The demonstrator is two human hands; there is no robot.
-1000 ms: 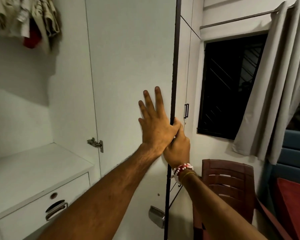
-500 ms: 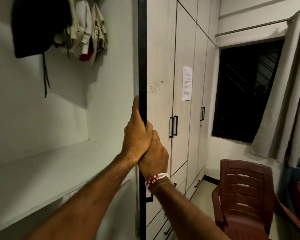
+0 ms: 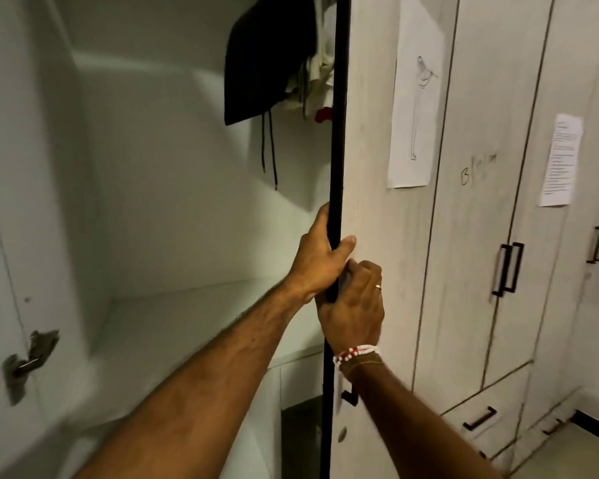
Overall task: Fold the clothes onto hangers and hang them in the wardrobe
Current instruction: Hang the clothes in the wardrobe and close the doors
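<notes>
Black is the colour of the thin edge of the wardrobe door [image 3: 336, 133], which stands straight up in the middle of the view. Both hands hold that edge. The left hand [image 3: 320, 261] is higher. Its thumb lies on the pale outer face of the door, and its fingers [image 3: 320, 223] wrap round to the inner side. The right hand [image 3: 355, 305] sits just below and touches the left one, with its fingers curled tight on the same edge. It has a ring [image 3: 378, 287] on one finger and a red and white bead band [image 3: 355, 352] on the wrist.

To the left, the wardrobe [image 3: 135, 167] is open and white inside, with a wide shelf [image 3: 187, 323] low down. The clothes hang at the top, close to the door edge. One is a black top [image 3: 267, 57] with two thin strings hanging down. Behind it are some pale clothes [image 3: 315, 74] and a small red bit [image 3: 323, 114]. I cannot see what they hang on.

A paper with a drawing [image 3: 414, 98] is stuck on the held door. Further right are more pale doors with dark handles [image 3: 507, 269], and one has a paper with writing [image 3: 561, 160]. A metal hinge [image 3: 28, 357] shows low on the left.
</notes>
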